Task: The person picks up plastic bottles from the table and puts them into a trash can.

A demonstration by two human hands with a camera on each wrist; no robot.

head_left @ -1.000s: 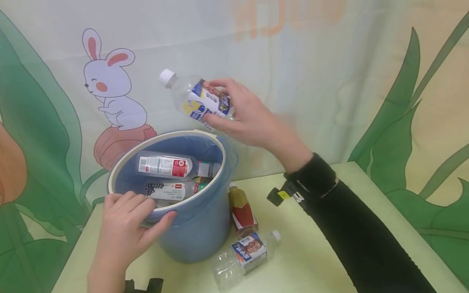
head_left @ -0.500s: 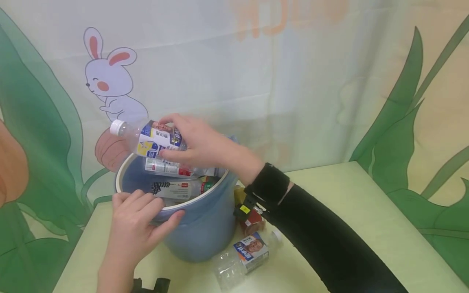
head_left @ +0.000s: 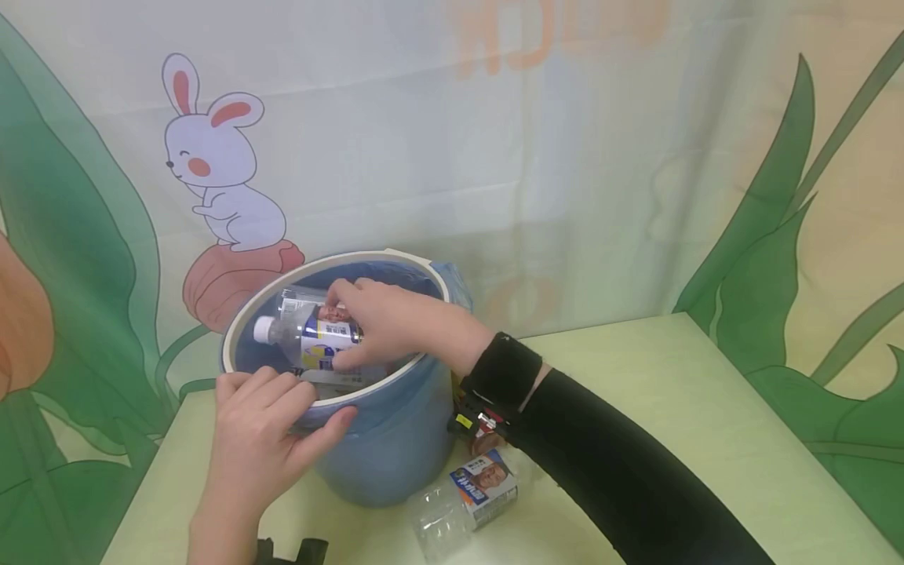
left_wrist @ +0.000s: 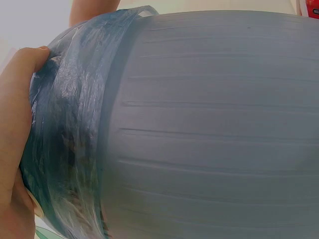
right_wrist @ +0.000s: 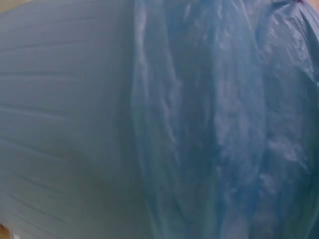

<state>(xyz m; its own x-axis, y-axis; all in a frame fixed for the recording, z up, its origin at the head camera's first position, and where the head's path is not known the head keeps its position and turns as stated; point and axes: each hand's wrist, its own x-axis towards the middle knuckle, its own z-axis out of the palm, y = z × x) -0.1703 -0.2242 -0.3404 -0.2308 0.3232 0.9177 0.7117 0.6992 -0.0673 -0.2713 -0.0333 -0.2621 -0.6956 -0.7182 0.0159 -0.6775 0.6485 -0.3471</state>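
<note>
A clear plastic bottle (head_left: 321, 345) with a white cap and a blue, white and yellow label lies sideways within the bin's mouth, cap to the left. My right hand (head_left: 384, 318) grips it from the right, thumb on the near side and fingers over the far side. The blue bin (head_left: 381, 463) stands on the table, its white rim (head_left: 243, 322) tilted towards the view. My left hand (head_left: 250, 439) holds the near left of that rim, fingers over the edge and thumb outside. A thin blue plastic liner (left_wrist: 75, 79) folds over the rim. Other bottles in the bin are mostly covered.
Beside the bin, a clear bottle (head_left: 469, 502) with a blue label lies on the pale green table (head_left: 671, 416). Another bottle (head_left: 483, 446), red near its base, is mostly hidden behind my right wrist. A cartoon-printed curtain (head_left: 424, 141) hangs behind the table.
My right hand has carried the bottle left and down, from above the bin's back right side into its mouth. My left hand stays on the rim.
</note>
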